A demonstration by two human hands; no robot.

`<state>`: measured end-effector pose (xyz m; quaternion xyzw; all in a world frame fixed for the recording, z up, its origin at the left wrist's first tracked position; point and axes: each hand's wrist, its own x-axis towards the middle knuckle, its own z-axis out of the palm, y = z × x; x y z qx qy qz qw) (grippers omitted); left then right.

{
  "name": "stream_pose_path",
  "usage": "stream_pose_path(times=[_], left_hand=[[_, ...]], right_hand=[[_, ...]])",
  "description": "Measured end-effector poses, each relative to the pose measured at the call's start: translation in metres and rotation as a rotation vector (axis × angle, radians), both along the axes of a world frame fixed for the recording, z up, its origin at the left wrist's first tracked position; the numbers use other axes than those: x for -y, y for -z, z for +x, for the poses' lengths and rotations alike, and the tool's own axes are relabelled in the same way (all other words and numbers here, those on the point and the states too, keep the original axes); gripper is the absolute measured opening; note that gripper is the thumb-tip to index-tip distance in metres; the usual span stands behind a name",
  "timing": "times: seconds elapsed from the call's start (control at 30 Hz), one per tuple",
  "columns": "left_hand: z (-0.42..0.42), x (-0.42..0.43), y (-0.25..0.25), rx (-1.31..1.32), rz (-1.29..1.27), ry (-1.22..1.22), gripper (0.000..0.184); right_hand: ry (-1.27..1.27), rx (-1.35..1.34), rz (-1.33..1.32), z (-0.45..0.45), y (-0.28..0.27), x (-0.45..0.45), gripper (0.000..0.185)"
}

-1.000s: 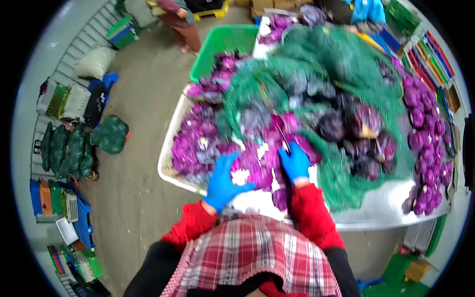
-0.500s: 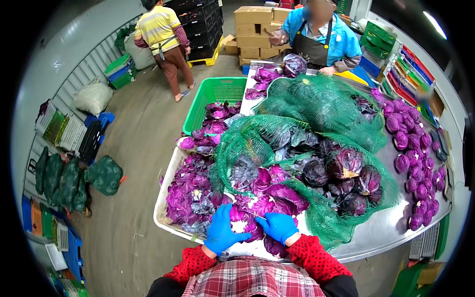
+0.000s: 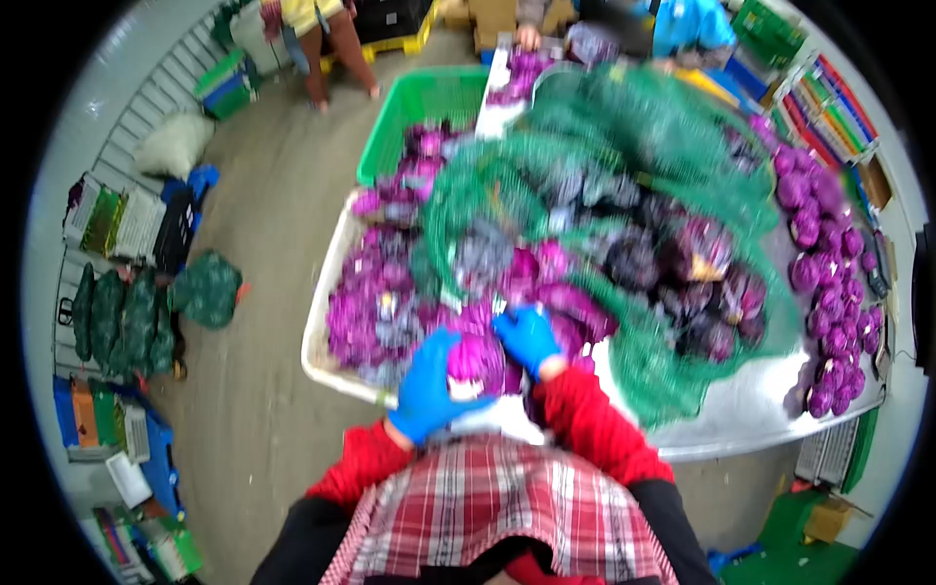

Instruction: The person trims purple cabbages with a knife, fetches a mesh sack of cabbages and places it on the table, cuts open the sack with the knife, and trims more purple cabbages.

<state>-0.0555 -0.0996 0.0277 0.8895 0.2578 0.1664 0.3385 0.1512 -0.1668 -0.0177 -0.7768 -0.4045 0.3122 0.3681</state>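
Observation:
A peeled red cabbage [image 3: 476, 363] lies at the table's near edge, between my two blue-gloved hands. My left hand [image 3: 426, 388] is at its left side, thumb and fingers spread apart; whether it presses on the cabbage is unclear. Beyond the cabbage and to its right, my right hand [image 3: 527, 341] is closed around a small knife whose blade is lost in blur. Loose purple leaves [image 3: 575, 304] lie past my right hand. A green mesh bag [image 3: 643, 385] spreads open on the right, with dark untrimmed cabbages [image 3: 632, 263] in it.
A white crate [image 3: 322, 331] of leaves stands left, a green crate [image 3: 382, 136] behind it. Trimmed cabbages [image 3: 829, 292] line the metal table's [image 3: 751, 400] right side. A co-worker in blue [image 3: 682, 29] stands across; another person [image 3: 336, 49] is farther back. Full mesh bags [image 3: 207, 290] sit on the floor.
The view has tilted downward, so the table sits higher in the picture. My right hand has moved away from me, to the cabbage's far side. A round cabbage now shows between my hands.

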Motion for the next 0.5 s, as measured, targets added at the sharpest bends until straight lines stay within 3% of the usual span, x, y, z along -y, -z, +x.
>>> stream_pose_path(times=[0.03, 0.07, 0.1, 0.17, 0.23, 0.27, 0.3, 0.37, 0.4, 0.43, 0.5], left_hand=[[-0.008, 0.003, 0.007, 0.049, -0.100, -0.068, 0.098], [-0.017, 0.008, 0.006, 0.018, -0.212, -0.162, 0.095], [-0.018, 0.006, 0.006, 0.013, -0.297, -0.254, 0.092], [-0.025, 0.001, 0.021, 0.001, -0.278, -0.247, 0.093], [-0.025, 0.000, 0.023, 0.070, -0.316, -0.192, 0.093], [-0.025, -0.002, 0.023, 0.107, -0.326, -0.142, 0.093], [-0.029, -0.006, 0.027, 0.104, -0.329, -0.140, 0.093], [-0.038, -0.020, 0.038, 0.106, -0.427, -0.119, 0.092], [-0.040, -0.022, 0.037, 0.163, -0.575, -0.170, 0.085], [-0.039, -0.027, 0.036, 0.161, -0.564, -0.167, 0.085], [-0.038, -0.026, 0.031, 0.203, -0.686, -0.154, 0.075]], right_hand=[[0.075, -0.042, -0.008, 0.006, 0.027, 0.001, 0.030], [0.124, 0.087, 0.077, 0.008, 0.046, 0.004, 0.029], [0.159, -0.024, -0.050, 0.009, 0.035, 0.010, 0.033], [0.019, -0.039, -0.046, -0.001, 0.008, 0.022, 0.040], [-0.027, -0.153, 0.129, -0.029, -0.003, 0.029, 0.046], [-0.046, -0.034, 0.138, -0.038, -0.004, 0.027, 0.047], [-0.045, -0.195, 0.124, -0.037, -0.014, 0.020, 0.042], [-0.068, -0.188, -0.087, -0.024, 0.015, 0.013, 0.038], [-0.096, -0.246, -0.009, -0.023, 0.011, 0.014, 0.032], [-0.069, -0.505, 0.095, -0.028, 0.006, 0.018, 0.033], [-0.233, -0.315, 0.022, -0.035, -0.006, 0.021, 0.039]])
